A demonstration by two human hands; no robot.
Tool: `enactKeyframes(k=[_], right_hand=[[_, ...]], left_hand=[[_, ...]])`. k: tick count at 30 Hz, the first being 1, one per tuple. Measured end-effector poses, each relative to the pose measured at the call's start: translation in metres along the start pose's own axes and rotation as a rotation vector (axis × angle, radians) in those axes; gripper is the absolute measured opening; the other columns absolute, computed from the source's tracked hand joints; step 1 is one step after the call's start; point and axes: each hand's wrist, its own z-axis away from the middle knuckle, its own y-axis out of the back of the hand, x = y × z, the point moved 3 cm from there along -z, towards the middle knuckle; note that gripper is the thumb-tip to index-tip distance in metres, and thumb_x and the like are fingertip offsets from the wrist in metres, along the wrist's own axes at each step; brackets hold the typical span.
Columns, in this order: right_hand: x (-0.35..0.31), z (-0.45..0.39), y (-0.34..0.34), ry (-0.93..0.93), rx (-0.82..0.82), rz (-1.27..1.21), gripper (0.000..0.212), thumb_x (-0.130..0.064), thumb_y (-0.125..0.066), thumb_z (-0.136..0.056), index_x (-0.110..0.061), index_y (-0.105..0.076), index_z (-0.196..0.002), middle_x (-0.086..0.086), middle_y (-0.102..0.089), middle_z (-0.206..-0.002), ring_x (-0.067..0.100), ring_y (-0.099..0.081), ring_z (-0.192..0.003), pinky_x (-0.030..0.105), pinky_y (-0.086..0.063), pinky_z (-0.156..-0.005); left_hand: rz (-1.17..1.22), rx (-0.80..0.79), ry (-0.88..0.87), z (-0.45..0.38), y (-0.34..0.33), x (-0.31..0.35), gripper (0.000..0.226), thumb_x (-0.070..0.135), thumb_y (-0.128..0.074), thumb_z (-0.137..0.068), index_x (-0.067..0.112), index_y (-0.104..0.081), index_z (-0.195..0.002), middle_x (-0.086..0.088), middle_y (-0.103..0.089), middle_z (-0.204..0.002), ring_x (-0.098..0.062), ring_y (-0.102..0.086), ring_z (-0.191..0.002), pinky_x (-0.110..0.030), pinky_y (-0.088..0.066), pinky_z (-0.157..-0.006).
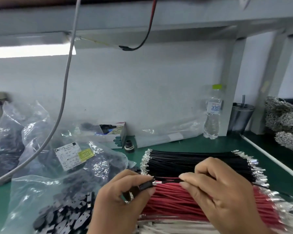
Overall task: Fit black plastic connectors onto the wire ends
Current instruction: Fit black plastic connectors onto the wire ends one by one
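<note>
My left hand (118, 198) grips a black connector (146, 184); my right hand (215, 191) pinches a wire (167, 178) at it, above the red wire bundle (172, 200).

Small black plastic connector (146, 184) pinched above the bench's near edge, metal tip of a thin black wire (167, 179) meeting its right end. Loose black connectors (64, 220) heaped in a clear bag at near left; black (193, 162), red (184, 201) and white wire bundles (184, 228) side by side at near right, crimped tips outward.
</note>
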Motion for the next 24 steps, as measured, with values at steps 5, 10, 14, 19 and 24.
enactKeyframes(k=[5, 10, 14, 19, 24], right_hand=[[0.0003, 0.0058, -0.0002, -0.022, -0.103, -0.058, 0.020, -0.034, -0.063, -0.093, -0.024, -0.081, -0.091, -0.011, -0.058, -0.079, 0.007, -0.048, -0.063, 0.025, -0.042, -0.047], [0.0035, 0.0074, -0.0020, -0.002, -0.149, -0.050, 0.027, -0.015, -0.064, -0.091, -0.022, -0.078, -0.113, -0.004, -0.060, -0.083, 0.016, -0.052, -0.067, 0.033, -0.046, -0.047], [0.0014, 0.0076, -0.0013, -0.039, -0.137, -0.097, 0.019, -0.021, -0.065, -0.093, -0.022, -0.081, -0.104, -0.006, -0.058, -0.083, 0.014, -0.054, -0.068, 0.031, -0.047, -0.049], [-0.0020, 0.0061, 0.0020, -0.081, -0.141, -0.137, 0.020, -0.033, -0.062, -0.094, -0.026, -0.081, -0.092, -0.012, -0.055, -0.081, 0.004, -0.049, -0.067, 0.023, -0.043, -0.052], [-0.0022, 0.0015, 0.0062, -0.115, -0.184, -0.144, 0.022, -0.037, -0.058, -0.094, -0.029, -0.079, -0.093, -0.016, -0.055, -0.081, 0.002, -0.050, -0.066, 0.020, -0.042, -0.055]], left_hand=[[0.133, -0.055, 0.045, 0.0037, -0.0048, 0.0070, 0.018, 0.026, -0.087, -0.068, 0.036, -0.083, -0.082, 0.008, -0.076, -0.086, -0.014, -0.074, -0.074, -0.025, -0.060, -0.070], [0.186, -0.070, 0.065, 0.0051, -0.0050, 0.0065, 0.016, 0.023, -0.087, -0.071, 0.032, -0.083, -0.084, -0.001, -0.076, -0.088, -0.021, -0.070, -0.066, -0.043, -0.057, -0.058], [0.153, -0.082, 0.049, 0.0053, -0.0057, 0.0063, 0.020, 0.022, -0.086, -0.072, 0.036, -0.083, -0.087, 0.002, -0.076, -0.089, -0.020, -0.071, -0.069, -0.036, -0.058, -0.061], [0.155, -0.078, 0.054, 0.0064, -0.0061, 0.0067, 0.025, 0.020, -0.091, -0.073, 0.039, -0.082, -0.087, 0.006, -0.076, -0.091, -0.016, -0.071, -0.072, -0.034, -0.058, -0.062], [0.171, -0.086, 0.060, 0.0065, -0.0076, 0.0089, 0.021, 0.020, -0.085, -0.070, 0.034, -0.084, -0.087, 0.004, -0.075, -0.091, -0.014, -0.069, -0.068, -0.023, -0.054, -0.056]])
